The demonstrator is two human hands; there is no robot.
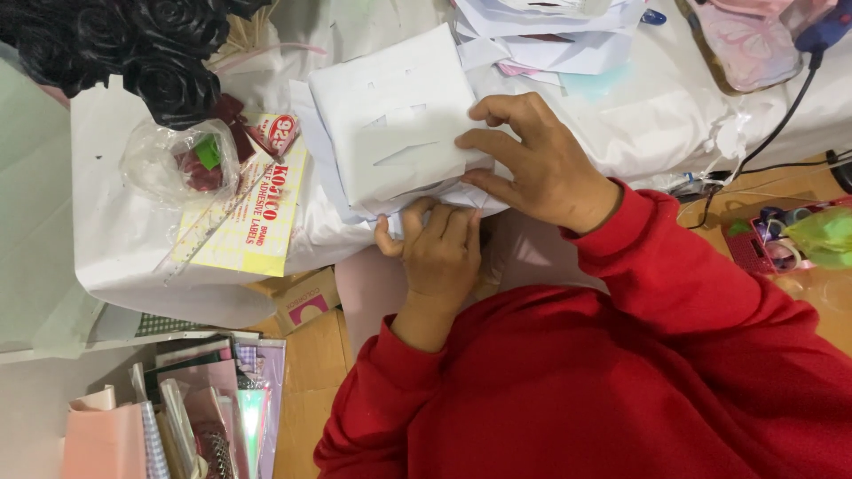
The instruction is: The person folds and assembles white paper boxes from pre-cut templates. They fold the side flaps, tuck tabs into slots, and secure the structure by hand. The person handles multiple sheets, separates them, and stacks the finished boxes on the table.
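Folded white paper [395, 120] lies on the bench at 12 o'clock. Right hand [541, 164] presses it flat, fingers spread, grip open. Left hand [439, 253] pinches the near edge at 6 o'clock; the crease wants steady pressure.

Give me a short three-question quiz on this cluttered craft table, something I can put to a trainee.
1. True or false: the right hand lies on top of the white paper bundle.
2. What colour are the fabric roses at the top left? A red, B black, C yellow.
3. What lies across the yellow label sheet?
Key: 1 true. 2 B. 3 a clear ruler.
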